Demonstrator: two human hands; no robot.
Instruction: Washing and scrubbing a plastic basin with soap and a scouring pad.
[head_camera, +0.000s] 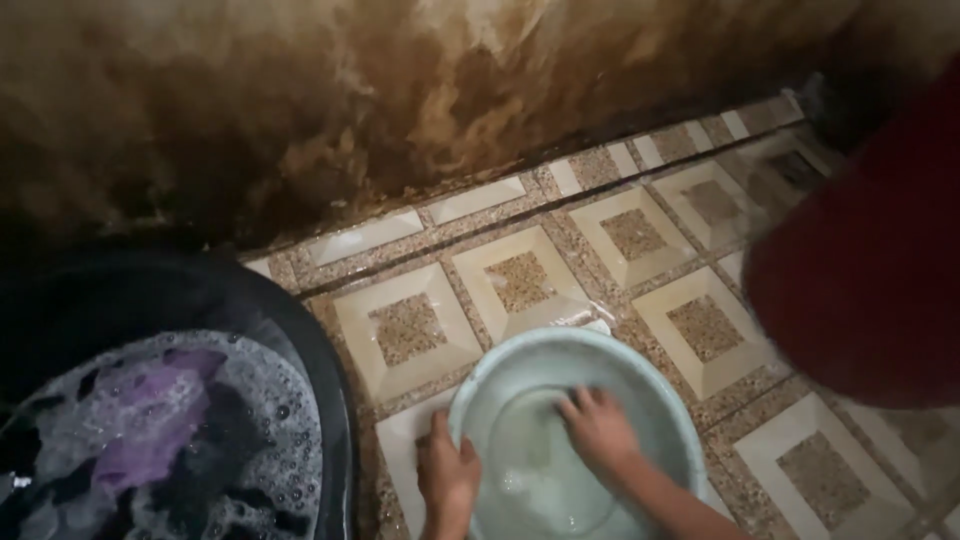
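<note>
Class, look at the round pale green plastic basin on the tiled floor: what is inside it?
Inside the pale green basin are shallow water and the right hand, pressed flat. The left hand grips the rim. Whatever lies under the right palm is hidden.

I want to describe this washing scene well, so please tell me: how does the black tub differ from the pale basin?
The black tub is dark and larger; the pale basin is light green-white and smaller. The tub holds foamy water with a purple cloth and dark clothes; the basin holds only a little clear water. No hand touches the tub, while the left hand grips the basin's rim and the right hand presses inside it. Both are round and stand on the tiled floor.
</note>
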